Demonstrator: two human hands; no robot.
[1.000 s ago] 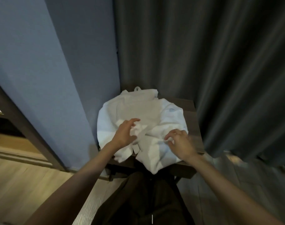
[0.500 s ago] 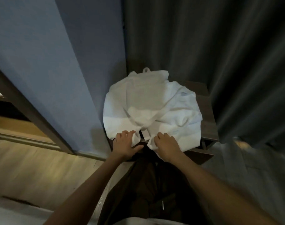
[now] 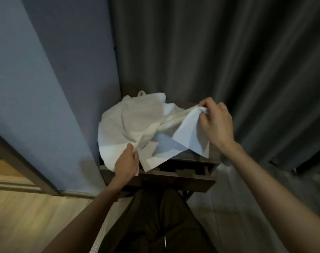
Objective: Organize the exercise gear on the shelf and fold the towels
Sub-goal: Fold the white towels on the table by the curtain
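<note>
Head view | white towel (image 3: 137,125) heaped on small table (image 3: 192,156) | left hand (image 3: 127,162) grips its 7 o'clock edge | right hand (image 3: 214,123) pinches raised 3 o'clock corner

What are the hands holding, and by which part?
Both hold the white towel: right hand pinches a raised edge, left hand grips its near edge.

Dark grey curtain (image 3: 228,52) hanging in heavy folds right across the back. Blue-grey wall (image 3: 55,70) to its left, the two meeting in the corner. There's a small dark wooden table (image 3: 175,177) tucked into that corner. Pale wood floor (image 3: 28,212) lower left, with a dark frame post (image 3: 19,161) slanting against the wall. Dark trousers (image 3: 155,225) just in front of the table.
</note>
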